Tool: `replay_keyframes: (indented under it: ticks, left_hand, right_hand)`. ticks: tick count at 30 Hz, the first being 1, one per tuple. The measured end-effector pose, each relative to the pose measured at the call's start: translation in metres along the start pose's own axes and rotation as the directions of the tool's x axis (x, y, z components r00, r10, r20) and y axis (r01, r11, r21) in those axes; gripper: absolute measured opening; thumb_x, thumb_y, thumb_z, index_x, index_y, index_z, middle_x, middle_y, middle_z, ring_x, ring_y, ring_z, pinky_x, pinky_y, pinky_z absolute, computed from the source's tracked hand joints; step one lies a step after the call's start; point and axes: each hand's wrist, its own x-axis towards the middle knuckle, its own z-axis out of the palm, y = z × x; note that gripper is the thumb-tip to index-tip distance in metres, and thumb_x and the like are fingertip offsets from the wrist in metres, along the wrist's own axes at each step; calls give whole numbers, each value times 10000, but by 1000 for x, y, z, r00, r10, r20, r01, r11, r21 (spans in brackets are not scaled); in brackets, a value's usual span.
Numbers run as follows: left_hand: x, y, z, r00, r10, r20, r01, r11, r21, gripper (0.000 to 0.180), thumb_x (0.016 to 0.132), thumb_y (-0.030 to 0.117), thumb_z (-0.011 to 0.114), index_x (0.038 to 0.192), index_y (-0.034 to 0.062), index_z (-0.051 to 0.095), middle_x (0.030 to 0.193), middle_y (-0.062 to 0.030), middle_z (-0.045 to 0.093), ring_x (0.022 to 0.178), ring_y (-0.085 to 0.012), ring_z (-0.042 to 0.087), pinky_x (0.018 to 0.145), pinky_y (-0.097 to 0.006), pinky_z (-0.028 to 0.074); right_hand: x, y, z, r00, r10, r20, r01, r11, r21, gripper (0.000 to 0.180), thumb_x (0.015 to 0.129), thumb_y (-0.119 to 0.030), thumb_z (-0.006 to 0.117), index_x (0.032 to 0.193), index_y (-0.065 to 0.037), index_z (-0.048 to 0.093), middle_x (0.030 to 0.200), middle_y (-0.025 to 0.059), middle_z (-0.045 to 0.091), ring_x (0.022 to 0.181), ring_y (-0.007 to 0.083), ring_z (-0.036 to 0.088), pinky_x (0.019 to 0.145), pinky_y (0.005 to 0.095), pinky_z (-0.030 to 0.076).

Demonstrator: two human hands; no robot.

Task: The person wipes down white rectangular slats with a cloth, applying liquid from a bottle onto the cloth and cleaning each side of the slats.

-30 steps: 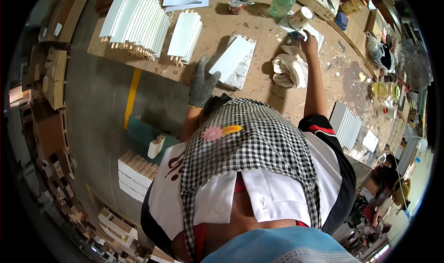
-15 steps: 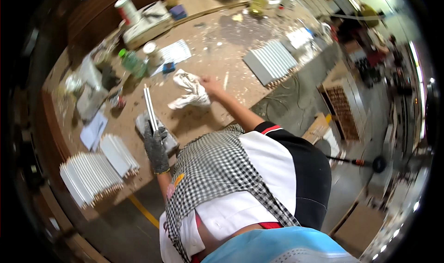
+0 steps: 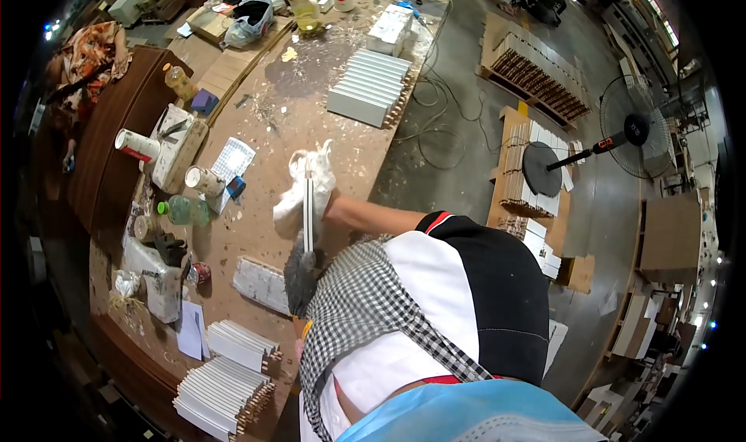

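Note:
My left hand (image 3: 301,277), in a grey work glove, is closed round the lower end of narrow white slats (image 3: 308,218), which point away from me over the table. My right hand (image 3: 332,208) grips a crumpled white cloth (image 3: 299,184) at the slats' far part; the cloth covers most of its fingers. Left of the gloved hand, a white-wrapped block (image 3: 263,285) lies on the table. Stacked white slats with brown ends (image 3: 221,395) sit at the near left, beside a smaller stack (image 3: 239,344). Another slat stack (image 3: 369,88) stands at the table's right edge.
On the worktable (image 3: 268,244) at left are a green-capped bottle (image 3: 186,210), a white tub (image 3: 203,182), a blue block (image 3: 235,186) and a printed sheet (image 3: 231,162). Cables (image 3: 439,123) trail on the floor at right, near a standing fan (image 3: 637,127) and loaded pallets (image 3: 536,73).
My left hand has brought the slats rightward to the cloth in my right hand. The wrapped block now shows fully beside it. The whole view has turned, bringing the fan into sight.

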Motion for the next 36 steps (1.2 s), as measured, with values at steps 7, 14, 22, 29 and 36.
replay_keyframes:
  ticks: [7,14,22,29,36]
  left_hand:
    - [-71,-11,-44,981,-149,-126,152,988,10,580,946,372,578,1316,-70,517,1140,-220,640,992,-337,635,880,-450,501]
    - [-129,-63,-109,604,285,-744,227,834,504,616,953,405,573,1327,-79,504,1169,-253,619,1026,-384,617,912,-471,491]
    - [-167,-147,-168,213,650,-730,732,389,560,658,961,443,566,1339,-89,489,1202,-291,595,1064,-438,597,949,-496,479]
    - [-149,-133,-167,227,385,-895,861,351,369,855,926,592,553,1411,-96,405,1340,-334,500,1210,-456,527,1033,-494,427]
    - [-167,-161,-169,139,476,-869,848,396,352,883,899,566,611,1394,-130,389,1389,-341,444,1288,-479,435,1106,-514,349]
  right_hand:
    - [35,-82,22,830,-504,239,487,448,-750,331,968,-301,562,1174,-41,566,974,60,647,810,235,655,751,403,562]
    - [24,-57,13,898,-262,354,35,-759,-650,549,959,-480,470,661,-71,681,623,185,627,584,393,616,548,469,475]
    - [20,-24,-60,948,-2,317,133,-905,-403,445,898,-546,578,1137,-179,658,1169,106,638,1052,294,607,848,455,446]
    - [6,-43,-71,833,244,497,470,-786,-402,442,851,-495,667,1194,-216,651,1131,95,617,1008,292,613,842,478,452]
    - [27,-86,-79,805,-171,568,154,-864,-480,291,859,-384,655,952,-119,730,1075,133,662,1007,341,618,851,477,466]
